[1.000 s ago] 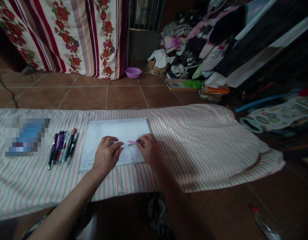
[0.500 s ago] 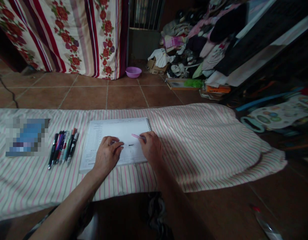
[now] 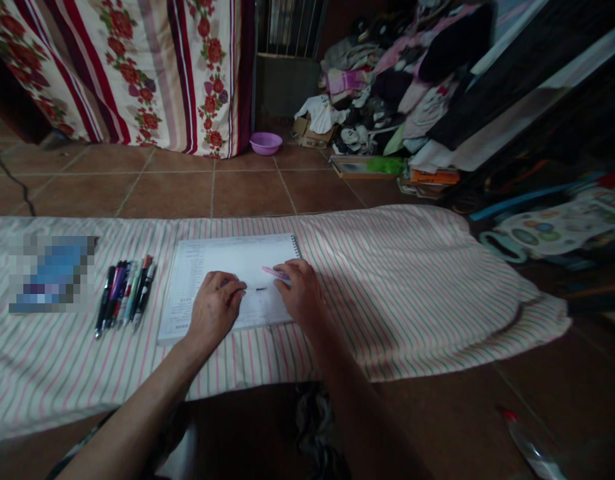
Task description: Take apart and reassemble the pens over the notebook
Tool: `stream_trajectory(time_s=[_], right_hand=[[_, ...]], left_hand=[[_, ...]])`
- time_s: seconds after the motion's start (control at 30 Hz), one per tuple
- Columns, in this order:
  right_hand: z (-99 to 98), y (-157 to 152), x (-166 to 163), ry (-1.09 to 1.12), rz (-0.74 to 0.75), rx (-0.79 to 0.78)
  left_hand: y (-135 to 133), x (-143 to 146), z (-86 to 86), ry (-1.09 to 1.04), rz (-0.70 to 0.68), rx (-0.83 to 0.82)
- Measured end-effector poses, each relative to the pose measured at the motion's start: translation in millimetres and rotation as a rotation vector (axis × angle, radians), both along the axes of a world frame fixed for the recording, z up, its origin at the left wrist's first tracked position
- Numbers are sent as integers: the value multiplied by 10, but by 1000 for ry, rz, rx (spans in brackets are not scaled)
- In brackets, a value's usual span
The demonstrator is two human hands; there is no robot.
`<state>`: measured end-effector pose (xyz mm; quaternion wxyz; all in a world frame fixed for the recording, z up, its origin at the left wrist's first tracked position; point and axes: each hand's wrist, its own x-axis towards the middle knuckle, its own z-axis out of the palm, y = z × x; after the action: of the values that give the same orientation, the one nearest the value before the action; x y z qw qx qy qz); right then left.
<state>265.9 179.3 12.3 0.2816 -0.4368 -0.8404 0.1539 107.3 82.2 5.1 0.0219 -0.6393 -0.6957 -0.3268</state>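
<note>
Head view showed the right hand, fingers closed on a pink pen part over the notebook, shifted clear of the dark-tipped rod pinched in the left hand, leaving both parts separate.

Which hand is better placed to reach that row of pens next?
Probably the left hand: it is nearer the pens, which lie left of the notebook. The right hand is farther away and holds a pink pen-like piece. Whether the left also grips something is unclear.
</note>
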Motion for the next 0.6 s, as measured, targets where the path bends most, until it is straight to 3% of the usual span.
stream_trajectory(time_s=[0.6], right_hand=[[43, -43, 10, 44, 155, 11]], left_hand=[[-1, -2, 4, -18, -16, -16]])
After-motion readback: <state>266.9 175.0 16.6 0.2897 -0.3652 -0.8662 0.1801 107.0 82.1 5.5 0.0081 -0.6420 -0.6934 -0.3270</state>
